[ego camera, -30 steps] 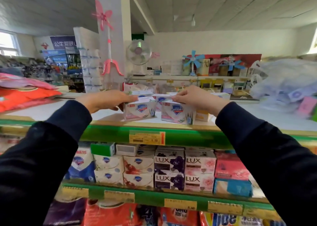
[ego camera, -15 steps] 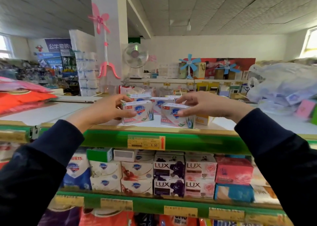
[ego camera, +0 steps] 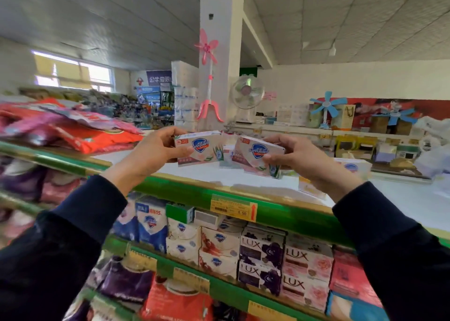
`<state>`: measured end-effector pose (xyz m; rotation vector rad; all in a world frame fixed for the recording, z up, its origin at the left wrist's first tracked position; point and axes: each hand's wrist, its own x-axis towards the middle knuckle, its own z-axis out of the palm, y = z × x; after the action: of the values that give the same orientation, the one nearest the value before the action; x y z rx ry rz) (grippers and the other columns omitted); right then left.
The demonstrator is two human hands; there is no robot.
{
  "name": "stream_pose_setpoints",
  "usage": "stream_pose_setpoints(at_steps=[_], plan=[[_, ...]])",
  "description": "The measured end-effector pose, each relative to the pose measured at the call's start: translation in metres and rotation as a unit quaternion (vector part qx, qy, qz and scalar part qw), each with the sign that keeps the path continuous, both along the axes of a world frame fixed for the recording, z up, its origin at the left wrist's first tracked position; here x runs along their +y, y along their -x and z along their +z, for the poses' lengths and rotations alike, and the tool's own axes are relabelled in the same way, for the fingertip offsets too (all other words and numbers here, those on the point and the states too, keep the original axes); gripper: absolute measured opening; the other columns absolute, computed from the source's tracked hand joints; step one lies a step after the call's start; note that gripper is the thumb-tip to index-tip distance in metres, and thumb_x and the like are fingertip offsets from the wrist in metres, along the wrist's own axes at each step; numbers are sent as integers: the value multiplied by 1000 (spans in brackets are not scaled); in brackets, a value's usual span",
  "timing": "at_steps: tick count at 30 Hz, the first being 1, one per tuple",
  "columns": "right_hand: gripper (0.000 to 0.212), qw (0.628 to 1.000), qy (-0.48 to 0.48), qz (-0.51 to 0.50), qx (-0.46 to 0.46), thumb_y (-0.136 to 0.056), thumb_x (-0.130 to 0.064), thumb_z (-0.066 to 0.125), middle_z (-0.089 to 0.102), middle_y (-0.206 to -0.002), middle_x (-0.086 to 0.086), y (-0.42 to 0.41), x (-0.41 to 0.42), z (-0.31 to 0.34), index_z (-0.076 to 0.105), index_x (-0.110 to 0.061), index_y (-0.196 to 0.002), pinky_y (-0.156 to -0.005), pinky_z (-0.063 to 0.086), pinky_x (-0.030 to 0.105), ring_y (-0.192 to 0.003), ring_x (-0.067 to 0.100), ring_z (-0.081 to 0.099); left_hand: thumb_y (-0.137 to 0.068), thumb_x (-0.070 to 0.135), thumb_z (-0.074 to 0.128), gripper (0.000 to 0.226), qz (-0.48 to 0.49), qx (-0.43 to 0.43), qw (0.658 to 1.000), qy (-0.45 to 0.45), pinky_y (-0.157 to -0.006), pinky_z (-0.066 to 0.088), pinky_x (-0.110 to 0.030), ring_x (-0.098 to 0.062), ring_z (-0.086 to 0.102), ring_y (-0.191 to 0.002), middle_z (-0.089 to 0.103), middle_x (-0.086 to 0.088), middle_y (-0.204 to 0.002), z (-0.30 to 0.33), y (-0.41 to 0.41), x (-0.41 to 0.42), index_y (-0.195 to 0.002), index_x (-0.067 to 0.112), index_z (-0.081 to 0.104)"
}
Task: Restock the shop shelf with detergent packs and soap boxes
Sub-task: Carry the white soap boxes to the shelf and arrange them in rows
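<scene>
My left hand (ego camera: 148, 155) grips a white-and-pink Safeguard soap box (ego camera: 199, 149), held upright above the white top shelf (ego camera: 243, 177). My right hand (ego camera: 299, 160) grips a second Safeguard soap box (ego camera: 255, 156), tilted down to the right, its low corner near the shelf top. More soap boxes (ego camera: 227, 152) stand between and behind the two. Red and pink detergent packs (ego camera: 80, 130) lie piled on the top shelf at the left. The shelf below holds stacked Safeguard boxes (ego camera: 219, 250) and Lux boxes (ego camera: 285, 264).
A green shelf rail (ego camera: 190, 194) with a yellow price tag (ego camera: 233, 208) runs along the front edge. Another soap box (ego camera: 353, 167) lies on the top shelf right of my hand. Plastic bags (ego camera: 433, 150) sit far right. A white pillar (ego camera: 219, 60) and fans stand behind.
Both hands have lifted their soap boxes off the top shelf and drawn them back towards me. The view has swung left and the right box now tilts.
</scene>
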<state>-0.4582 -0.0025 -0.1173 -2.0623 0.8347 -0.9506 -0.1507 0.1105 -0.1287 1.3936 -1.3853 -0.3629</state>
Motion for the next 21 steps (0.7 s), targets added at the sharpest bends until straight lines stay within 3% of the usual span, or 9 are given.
stream_pose_setpoints(at_steps=[2,4,7,9,13,16,21], plan=[[43,998,-13,53,-29,-88,-11,75,76,-106,2,-14,10,0,66,-22,-129,-67,59,18,-87,10,74,-87,15,78,25,36,4,999,-3,-66,59,-21,-11,78,-86,81,6,-93,0,-2,32,-108,24,68],[43,994,-19,96,-50,-89,-8,75,76,-105,0,-26,22,-3,67,-19,-130,-67,60,18,-83,8,75,-86,17,78,25,71,2,997,-2,-74,57,-27,-14,78,-89,81,5,-96,-3,-2,65,-108,24,68],[39,985,-31,151,-71,-87,-5,77,77,-106,4,-41,39,-14,67,-18,-123,-83,64,36,-90,17,77,-84,21,79,26,131,0,991,-1,-83,59,-37,-17,77,-92,81,1,-99,-11,3,125,-107,22,68],[33,978,-40,190,-71,-85,-8,80,76,-106,5,-48,55,-24,65,-19,-112,-85,61,43,-93,22,75,-81,28,80,31,172,1,985,-6,-85,61,-38,-18,77,-94,80,2,-100,-18,15,168,-109,21,68],[29,961,-64,260,-65,-83,-16,83,75,-101,4,-64,97,-44,66,-23,-105,-59,57,23,-78,13,71,-80,30,81,30,250,19,968,-20,-88,60,-44,-26,76,-98,81,2,-100,-38,45,252,-108,26,69],[26,932,-98,345,-51,-83,-10,81,77,-97,6,-78,145,-57,66,-18,-102,-67,59,32,-75,16,72,-82,26,82,21,321,20,947,-24,-87,60,-39,-15,77,-95,81,3,-99,-51,75,325,-99,31,72],[22,876,-98,471,-28,-87,-6,78,77,-106,11,-102,253,-64,66,-15,-103,-58,53,23,-74,12,72,-85,19,81,21,442,26,896,-40,-81,58,-32,-14,76,-95,80,1,-99,-59,130,461,-102,28,72]])
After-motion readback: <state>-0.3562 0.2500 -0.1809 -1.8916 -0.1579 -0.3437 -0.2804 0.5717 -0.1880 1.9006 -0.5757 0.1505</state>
